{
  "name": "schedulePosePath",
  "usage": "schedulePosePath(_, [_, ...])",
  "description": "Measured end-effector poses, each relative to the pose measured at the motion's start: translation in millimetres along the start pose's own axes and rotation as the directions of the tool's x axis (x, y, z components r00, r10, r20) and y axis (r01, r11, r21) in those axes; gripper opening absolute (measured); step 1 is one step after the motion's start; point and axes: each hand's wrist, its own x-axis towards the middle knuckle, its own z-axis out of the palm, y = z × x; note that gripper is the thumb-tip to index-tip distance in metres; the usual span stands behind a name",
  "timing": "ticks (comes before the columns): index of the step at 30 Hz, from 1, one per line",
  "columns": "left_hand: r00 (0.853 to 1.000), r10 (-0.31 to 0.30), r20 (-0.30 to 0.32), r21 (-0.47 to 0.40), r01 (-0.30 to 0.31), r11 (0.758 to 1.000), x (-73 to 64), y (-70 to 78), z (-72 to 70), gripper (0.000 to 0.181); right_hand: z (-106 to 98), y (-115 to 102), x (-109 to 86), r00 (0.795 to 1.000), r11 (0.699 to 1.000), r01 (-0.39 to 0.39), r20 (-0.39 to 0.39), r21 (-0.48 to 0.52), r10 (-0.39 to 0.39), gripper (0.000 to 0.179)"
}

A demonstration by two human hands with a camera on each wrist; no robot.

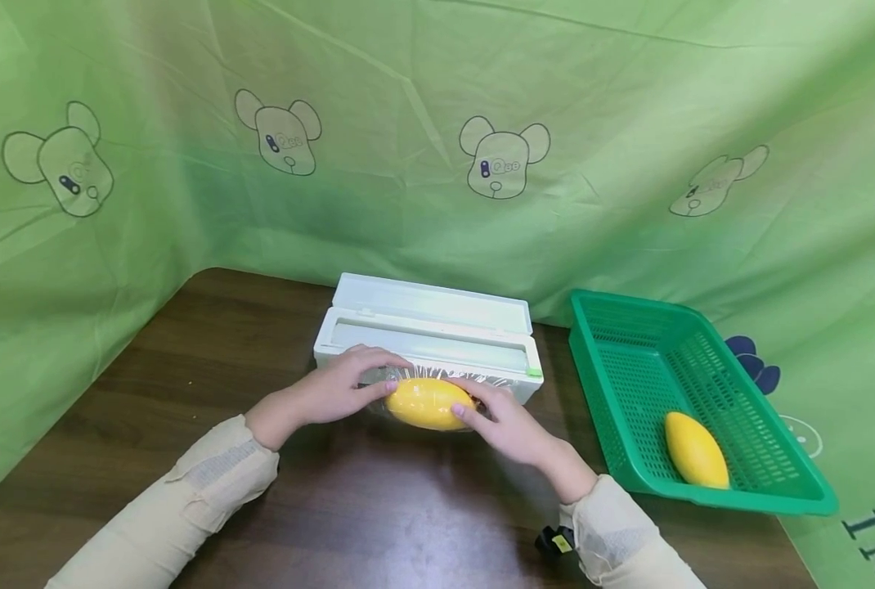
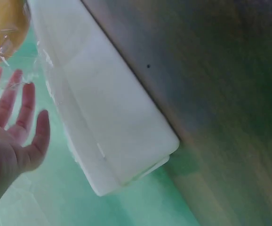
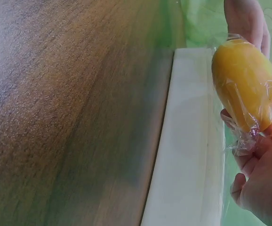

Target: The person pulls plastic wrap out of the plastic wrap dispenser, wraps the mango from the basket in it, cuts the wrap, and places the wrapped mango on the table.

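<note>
A yellow mango (image 1: 428, 403) wrapped in clear cling film is held up between both hands at the front of a white cling film box (image 1: 437, 348). My left hand (image 1: 345, 384) holds its left end, with the thumb on the fruit and the forefinger by the film along the box edge. In the left wrist view the other left fingers (image 2: 27, 103) spread out under the film. At the opposite end, my right hand (image 1: 507, 425) grips the mango with thumb and fingers; in the right wrist view gathered film (image 3: 246, 139) bunches there.
The box lid (image 1: 430, 304) stands open at the back, and film clings along the front edge. A green plastic basket (image 1: 610, 409) on the right holds another yellow mango (image 1: 695, 450). Green cloth (image 1: 401, 188) hangs around the brown wooden table (image 1: 408, 507).
</note>
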Motion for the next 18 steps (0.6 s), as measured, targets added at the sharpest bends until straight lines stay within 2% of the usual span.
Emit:
schedulePosePath(3, [0.996,-0.038,-0.077,0.073,0.043,0.996,0.2,3.4,-2.7,0.037,0,1,0.0,1.0,1.0,-0.019,-0.004,0.019,0.019,0.042])
schedulePosePath(5, [0.983,-0.033,-0.179,0.135,0.058,0.989,0.5,7.4,-3.4,0.035,0,1,0.2,1.0,0.999,-0.027,-0.008,0.02,0.028,0.042])
schedulePosePath(7, [0.96,0.034,-0.278,0.17,0.015,0.985,0.9,12.6,-1.8,0.028,-1,0,0.7,0.999,0.999,-0.038,-0.009,0.025,0.038,0.042])
schedulePosePath(9, [0.935,0.162,-0.316,0.217,-0.095,0.972,2.0,18.8,2.4,0.02,-1,0,1.6,0.999,0.998,-0.052,-0.005,0.039,0.052,0.042])
schedulePosePath(11, [0.915,0.297,-0.274,0.268,-0.224,0.937,3.6,25.7,8.4,0.019,-2,0,2.2,0.998,0.995,-0.069,-0.001,0.066,0.069,0.041])
schedulePosePath(13, [0.912,0.369,-0.179,0.303,-0.306,0.903,5.3,31.3,14.8,0.025,-4,0,2.4,0.996,0.991,-0.09,0.0,0.101,0.091,0.041])
schedulePosePath(15, [0.928,0.359,-0.104,0.335,-0.307,0.891,7.1,33.6,20.6,0.039,-5,1,2.6,0.994,0.985,-0.109,0.002,0.133,0.109,0.041])
schedulePosePath(18, [0.958,0.279,-0.065,0.358,-0.239,0.903,9.1,32.3,27.0,0.06,-6,1,3.1,0.992,0.98,-0.122,0.014,0.16,0.122,0.042])
